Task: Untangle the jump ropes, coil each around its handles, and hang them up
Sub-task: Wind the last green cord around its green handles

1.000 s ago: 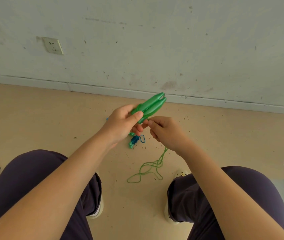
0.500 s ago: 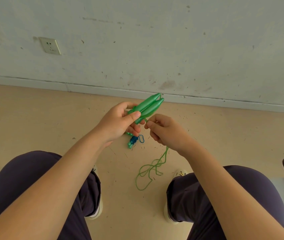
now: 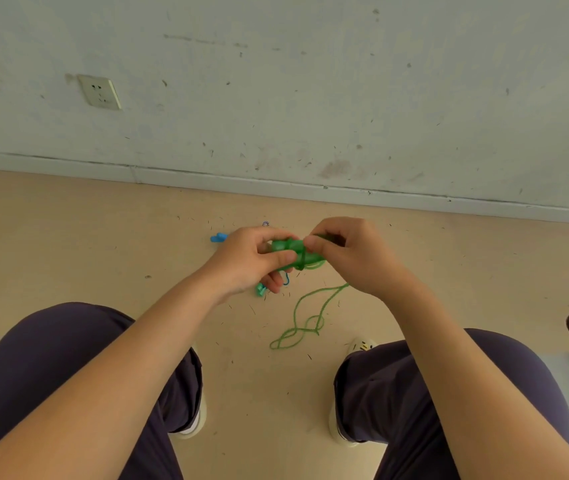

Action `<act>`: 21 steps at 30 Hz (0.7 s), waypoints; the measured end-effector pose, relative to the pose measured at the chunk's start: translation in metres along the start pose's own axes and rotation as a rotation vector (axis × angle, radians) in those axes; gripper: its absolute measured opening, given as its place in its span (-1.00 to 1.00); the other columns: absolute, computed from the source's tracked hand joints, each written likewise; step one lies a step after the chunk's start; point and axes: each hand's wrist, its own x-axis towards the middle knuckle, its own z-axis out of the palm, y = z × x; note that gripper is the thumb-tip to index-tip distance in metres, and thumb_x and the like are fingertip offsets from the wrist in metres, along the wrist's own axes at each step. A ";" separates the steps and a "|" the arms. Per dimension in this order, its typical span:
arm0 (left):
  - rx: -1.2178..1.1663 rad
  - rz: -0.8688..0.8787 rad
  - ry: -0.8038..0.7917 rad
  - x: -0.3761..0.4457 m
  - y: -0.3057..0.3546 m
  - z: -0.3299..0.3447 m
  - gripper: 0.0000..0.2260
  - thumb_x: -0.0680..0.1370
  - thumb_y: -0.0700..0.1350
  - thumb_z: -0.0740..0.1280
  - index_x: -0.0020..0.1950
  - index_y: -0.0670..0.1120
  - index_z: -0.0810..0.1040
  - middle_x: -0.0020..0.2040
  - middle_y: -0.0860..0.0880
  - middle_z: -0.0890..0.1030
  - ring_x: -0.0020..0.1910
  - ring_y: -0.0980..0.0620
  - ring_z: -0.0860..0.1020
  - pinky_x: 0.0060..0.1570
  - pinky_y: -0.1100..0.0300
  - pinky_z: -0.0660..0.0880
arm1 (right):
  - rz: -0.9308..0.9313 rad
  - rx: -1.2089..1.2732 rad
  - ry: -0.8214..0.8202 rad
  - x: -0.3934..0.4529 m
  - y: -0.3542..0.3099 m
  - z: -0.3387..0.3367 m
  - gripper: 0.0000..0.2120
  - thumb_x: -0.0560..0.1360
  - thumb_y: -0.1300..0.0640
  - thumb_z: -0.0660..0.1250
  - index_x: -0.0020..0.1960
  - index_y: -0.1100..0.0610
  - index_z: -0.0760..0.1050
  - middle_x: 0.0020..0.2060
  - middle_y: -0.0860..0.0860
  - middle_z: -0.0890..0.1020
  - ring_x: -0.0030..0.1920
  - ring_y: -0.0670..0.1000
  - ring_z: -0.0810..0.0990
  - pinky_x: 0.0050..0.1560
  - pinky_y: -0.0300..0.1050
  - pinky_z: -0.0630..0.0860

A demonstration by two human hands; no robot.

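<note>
In the middle of the frame, the left hand [image 3: 241,261] is gripping the two green plastic jump-rope handles [image 3: 291,251]. The right hand [image 3: 356,258] is pinching the thin green rope [image 3: 305,323] against them, and its loose loops are hanging over bare tan floor [image 3: 68,237] between the knees.

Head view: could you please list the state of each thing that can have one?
green handles: held together, a few rope turns around them.
green rope: mostly uncoiled, trailing in loops to the floor.
left hand: grips the handles.
right hand: pinches the rope at the handles.
blue rope: on the floor, mostly hidden.
</note>
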 end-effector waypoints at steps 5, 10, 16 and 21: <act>-0.050 -0.001 -0.044 -0.001 0.004 0.000 -0.73 0.59 -0.22 0.36 0.27 -0.01 0.57 -0.21 -0.08 0.69 -0.34 -0.04 0.63 -0.24 0.08 0.63 | -0.215 -0.201 0.194 0.004 0.012 0.009 -0.87 0.53 0.08 0.38 -0.09 0.14 0.62 -0.14 0.01 0.53 -0.07 0.01 0.39 -0.06 -0.27 0.32; -0.033 0.025 -0.077 -0.004 0.004 0.002 -0.74 0.58 -0.19 0.37 0.17 0.13 0.54 -0.29 0.01 0.69 -0.34 -0.01 0.63 -0.27 0.10 0.59 | -0.164 -0.215 0.049 0.001 0.008 0.017 -0.83 0.64 0.08 0.19 -0.06 0.15 0.43 -0.34 -0.05 0.48 -0.27 0.03 0.43 -0.24 -0.12 0.27; -0.099 0.002 -0.158 -0.007 0.004 -0.005 -0.77 0.61 -0.17 0.33 0.27 -0.07 0.57 -0.18 -0.09 0.68 -0.35 0.00 0.60 -0.33 0.17 0.56 | -0.143 -0.147 0.052 0.000 0.002 0.016 -0.83 0.63 0.02 0.23 -0.06 0.09 0.45 -0.47 -0.05 0.45 -0.46 -0.08 0.38 -0.44 -0.24 0.29; -0.072 -0.086 -0.355 -0.009 0.010 -0.014 -0.81 0.66 -0.10 0.24 0.09 -0.21 0.55 -0.16 -0.15 0.63 -0.38 0.04 0.54 -0.40 0.20 0.50 | -0.160 -0.104 0.055 -0.002 0.001 0.017 -0.85 0.61 -0.01 0.27 -0.12 0.00 0.45 -0.46 -0.03 0.48 -0.45 -0.08 0.39 -0.41 -0.21 0.33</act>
